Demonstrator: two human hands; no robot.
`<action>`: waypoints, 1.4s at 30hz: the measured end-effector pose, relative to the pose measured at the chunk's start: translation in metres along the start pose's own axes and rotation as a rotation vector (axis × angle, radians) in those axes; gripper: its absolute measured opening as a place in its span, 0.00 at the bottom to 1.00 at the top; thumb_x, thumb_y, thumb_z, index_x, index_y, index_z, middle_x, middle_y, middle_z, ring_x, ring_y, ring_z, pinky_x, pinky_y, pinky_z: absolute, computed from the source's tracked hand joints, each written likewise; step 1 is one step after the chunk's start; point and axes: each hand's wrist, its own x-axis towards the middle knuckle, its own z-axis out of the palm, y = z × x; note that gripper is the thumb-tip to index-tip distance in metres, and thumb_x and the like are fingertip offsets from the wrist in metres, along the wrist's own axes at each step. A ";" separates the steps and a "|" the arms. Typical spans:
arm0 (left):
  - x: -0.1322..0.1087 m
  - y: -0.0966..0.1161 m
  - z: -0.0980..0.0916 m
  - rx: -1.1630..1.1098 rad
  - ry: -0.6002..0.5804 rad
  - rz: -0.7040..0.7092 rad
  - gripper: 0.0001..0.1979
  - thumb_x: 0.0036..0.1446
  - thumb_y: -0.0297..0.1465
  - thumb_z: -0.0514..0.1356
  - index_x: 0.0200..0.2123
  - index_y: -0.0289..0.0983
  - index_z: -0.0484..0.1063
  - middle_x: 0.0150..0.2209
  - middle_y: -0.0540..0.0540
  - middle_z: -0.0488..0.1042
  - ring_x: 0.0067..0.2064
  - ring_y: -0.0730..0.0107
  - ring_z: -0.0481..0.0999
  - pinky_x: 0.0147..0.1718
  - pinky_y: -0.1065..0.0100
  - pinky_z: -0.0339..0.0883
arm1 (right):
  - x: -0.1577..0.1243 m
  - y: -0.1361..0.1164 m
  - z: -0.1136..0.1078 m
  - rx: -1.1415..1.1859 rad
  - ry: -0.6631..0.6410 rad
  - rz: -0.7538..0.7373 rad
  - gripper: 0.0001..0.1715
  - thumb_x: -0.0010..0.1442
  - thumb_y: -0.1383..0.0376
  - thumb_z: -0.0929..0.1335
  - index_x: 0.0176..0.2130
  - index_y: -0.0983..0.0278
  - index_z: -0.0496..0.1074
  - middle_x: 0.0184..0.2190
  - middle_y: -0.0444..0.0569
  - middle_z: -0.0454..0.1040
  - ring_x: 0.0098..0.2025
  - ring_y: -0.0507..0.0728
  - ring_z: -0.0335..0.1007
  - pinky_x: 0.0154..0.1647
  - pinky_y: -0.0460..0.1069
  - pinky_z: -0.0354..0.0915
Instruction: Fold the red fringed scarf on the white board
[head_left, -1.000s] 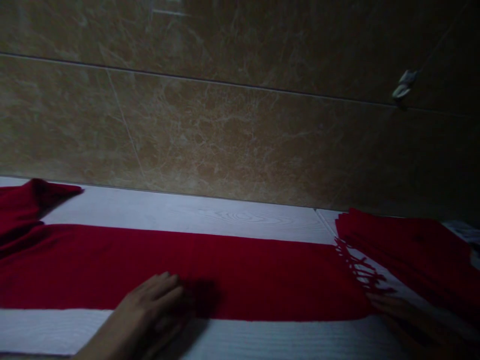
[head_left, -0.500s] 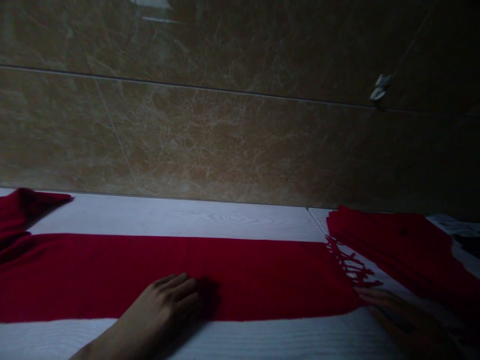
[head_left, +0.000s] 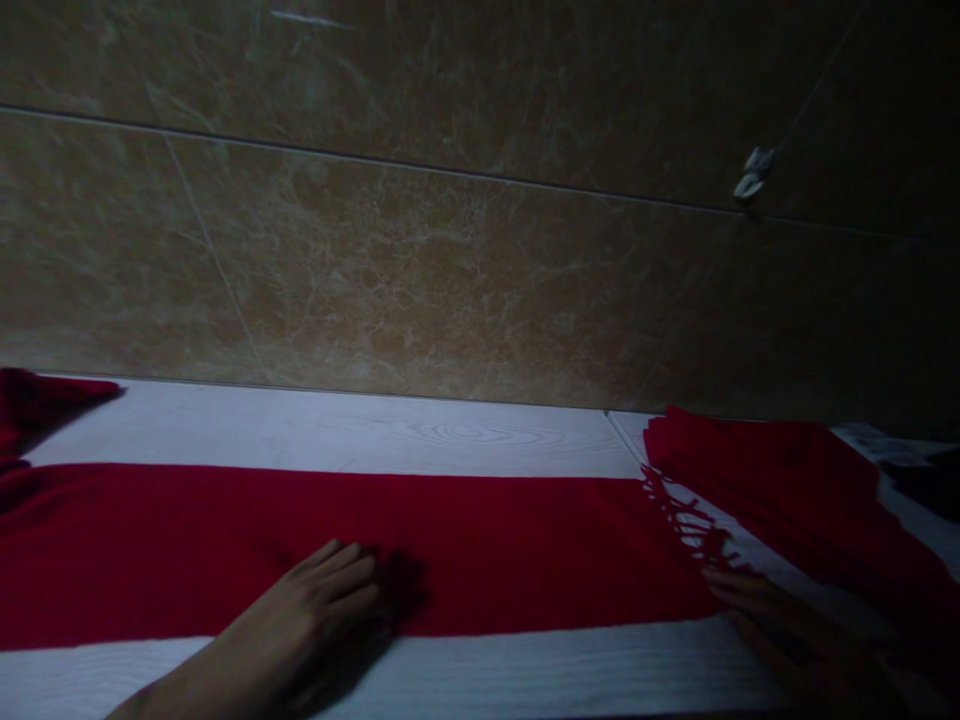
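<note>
A long red scarf [head_left: 465,545] lies flat across a white table [head_left: 375,430], its fringed end [head_left: 686,525] at the right. My left hand [head_left: 307,620] rests flat on the scarf's near edge, fingers stretched out. My right hand [head_left: 780,625] lies on the table by the fringed corner, fingertips touching the scarf's end, fingers extended. The scene is dim.
A stack of folded red scarves [head_left: 795,500] sits at the right, just past the fringe. More red cloth [head_left: 37,400] lies at the far left. A brown marble-tiled wall [head_left: 450,250] rises behind the table, with a small white clip [head_left: 754,172] on it.
The view has drifted slightly left and down. Both hands have stayed on the scarf, the right one sliding a little left along the fringed corner.
</note>
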 end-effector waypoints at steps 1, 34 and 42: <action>-0.001 -0.001 0.002 0.001 0.000 -0.009 0.11 0.69 0.28 0.52 0.47 0.45 0.73 0.38 0.48 0.76 0.37 0.67 0.73 0.45 0.70 0.67 | 0.000 0.001 0.000 0.000 -0.012 -0.044 0.24 0.63 0.40 0.65 0.38 0.50 0.83 0.40 0.47 0.83 0.43 0.63 0.82 0.44 0.53 0.81; 0.066 -0.099 0.028 -0.526 -0.071 -0.588 0.25 0.63 0.52 0.53 0.37 0.37 0.75 0.34 0.44 0.78 0.35 0.61 0.74 0.33 0.66 0.65 | 0.157 -0.063 0.086 0.292 -0.446 -0.005 0.16 0.63 0.53 0.64 0.33 0.60 0.73 0.32 0.48 0.76 0.35 0.58 0.73 0.38 0.51 0.68; 0.085 -0.107 0.022 -0.478 -0.176 -0.656 0.28 0.58 0.56 0.53 0.35 0.36 0.74 0.29 0.45 0.76 0.30 0.64 0.71 0.29 0.67 0.62 | 0.166 -0.065 0.095 0.276 -0.429 0.042 0.16 0.60 0.53 0.64 0.31 0.60 0.72 0.30 0.48 0.78 0.34 0.59 0.73 0.36 0.51 0.67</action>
